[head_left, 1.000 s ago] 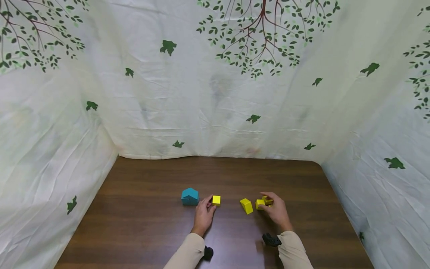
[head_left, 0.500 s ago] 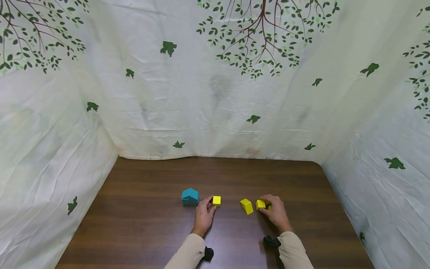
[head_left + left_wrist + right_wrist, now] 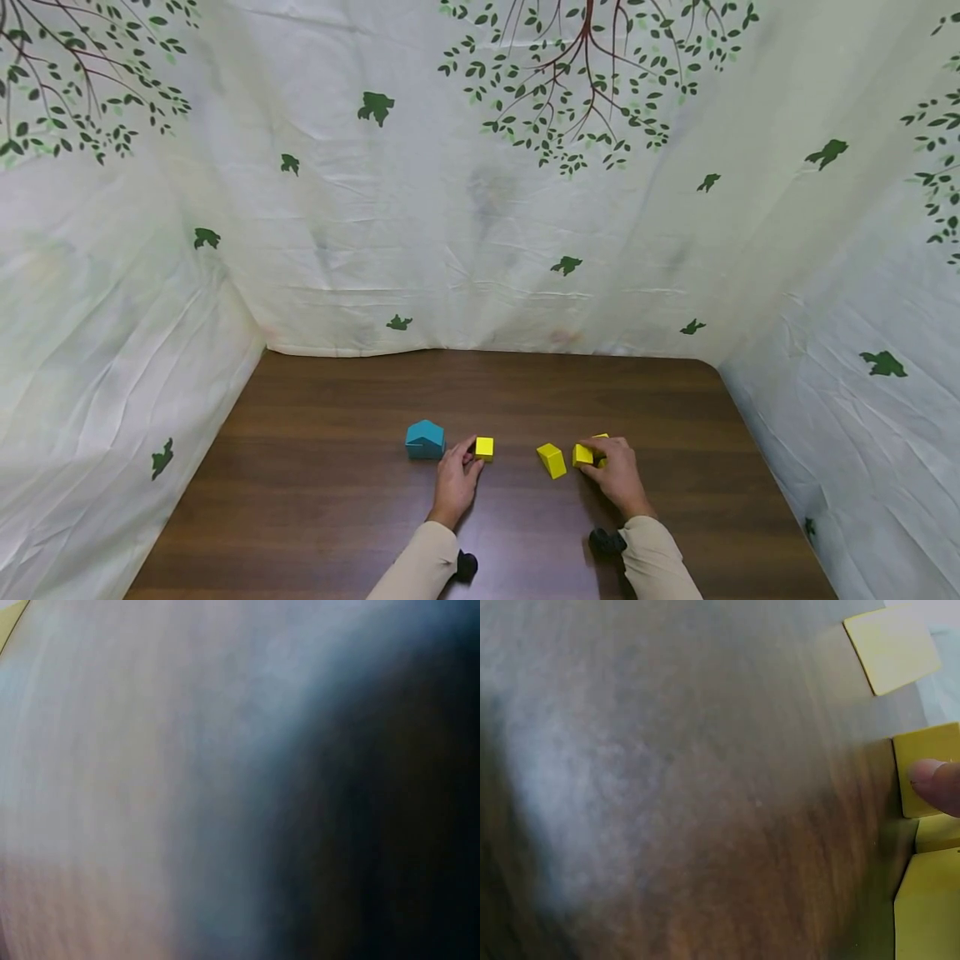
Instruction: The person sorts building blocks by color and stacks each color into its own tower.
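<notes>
In the head view my left hand [image 3: 453,490] pinches a small yellow cube [image 3: 484,449] on the table, thumb at its near side and index finger at its far side. Just left of that hand stands a blue block with a peaked top [image 3: 424,440]. My right hand [image 3: 619,479] holds another yellow block [image 3: 582,455] between thumb and fingers. The right wrist view has the thumb [image 3: 936,784] pressed on its yellow face. More yellow pieces [image 3: 930,907] lie beside it, mostly hidden by the hand in the head view. The left wrist view is mostly blur.
Between the hands lies a tilted yellow block [image 3: 551,460], left of the right hand's block. The brown wooden table [image 3: 337,500] ends at a white cloth backdrop [image 3: 450,250] printed with branches and green leaves, which also hangs along both sides.
The right hand's fingers have come down and closer over the yellow block. A yellow piece behind them shows a little again. The left hand and its cube have stayed still.
</notes>
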`<state>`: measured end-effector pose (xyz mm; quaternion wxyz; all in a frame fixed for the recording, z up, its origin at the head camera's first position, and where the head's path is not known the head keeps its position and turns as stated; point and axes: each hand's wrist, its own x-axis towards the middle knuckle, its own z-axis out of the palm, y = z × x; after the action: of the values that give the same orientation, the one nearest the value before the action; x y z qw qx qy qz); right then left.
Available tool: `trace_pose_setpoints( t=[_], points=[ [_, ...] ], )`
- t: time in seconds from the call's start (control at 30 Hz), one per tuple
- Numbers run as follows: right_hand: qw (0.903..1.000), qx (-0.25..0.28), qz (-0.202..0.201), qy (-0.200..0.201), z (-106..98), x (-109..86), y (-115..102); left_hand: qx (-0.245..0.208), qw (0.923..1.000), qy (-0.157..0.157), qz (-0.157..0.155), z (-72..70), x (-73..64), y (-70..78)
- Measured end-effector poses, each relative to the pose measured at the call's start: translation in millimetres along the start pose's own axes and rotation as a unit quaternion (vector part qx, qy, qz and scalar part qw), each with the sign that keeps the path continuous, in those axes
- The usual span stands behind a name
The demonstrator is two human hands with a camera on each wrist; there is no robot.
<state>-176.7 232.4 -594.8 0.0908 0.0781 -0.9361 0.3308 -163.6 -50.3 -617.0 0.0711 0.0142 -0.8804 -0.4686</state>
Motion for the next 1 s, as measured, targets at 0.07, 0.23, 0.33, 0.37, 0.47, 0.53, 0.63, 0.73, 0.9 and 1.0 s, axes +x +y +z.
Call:
trace_pose_setpoints(
  t=[0.07, 0.23, 0.33, 0.37, 0.47, 0.53, 0.63, 0.73, 0.9, 1.0],
  points=[
    [1.0, -0.004, 0.005, 0.0, 0, -0.2, 0, 0.0, 1.0, 0.002, 0.001, -0.1, 0.1, 0.6],
    [0.9999, -0.01, 0.009, -0.002, 0, -0.6, -1, 0.006, 1.0, 0.003, 0.001, -0.4, -0.3, 1.4],
    [0.9998, -0.006, 0.018, -0.007, 0, -0.7, -2, 0.005, 1.0, 0.003, 0.0, -0.2, -0.2, 1.1],
    [0.9997, -0.002, 0.022, -0.01, 0, -0.8, -2, 0.005, 1.0, 0.003, -0.001, -0.1, -0.1, 0.9],
    [0.9995, 0.001, 0.029, -0.016, -1, -0.7, -3, 0.006, 1.0, 0.004, 0.0, 0.1, 0.2, 0.7],
    [0.9993, 0.003, 0.032, -0.018, -1, 0.0, -3, 0.002, 1.0, 0.003, -0.004, 0.2, 0.5, 0.8],
    [0.9994, 0.006, 0.03, -0.013, -2, 1.7, -3, 0.001, 1.0, 0.001, -0.006, 0.6, 1.3, 1.0],
    [0.9995, 0.015, 0.026, -0.005, -3, 3.1, -5, -0.001, 0.9999, 0.0, -0.01, 1.0, 1.6, 0.8],
    [0.9987, 0.039, 0.031, -0.002, -8, 3.9, -15, -0.001, 1.0, 0.001, -0.009, 0.4, 1.1, 1.2],
    [0.9978, 0.056, 0.035, -0.001, -10, 3.8, -24, -0.001, 0.9999, -0.001, -0.01, -0.1, 0.4, 2.0]
  ],
)
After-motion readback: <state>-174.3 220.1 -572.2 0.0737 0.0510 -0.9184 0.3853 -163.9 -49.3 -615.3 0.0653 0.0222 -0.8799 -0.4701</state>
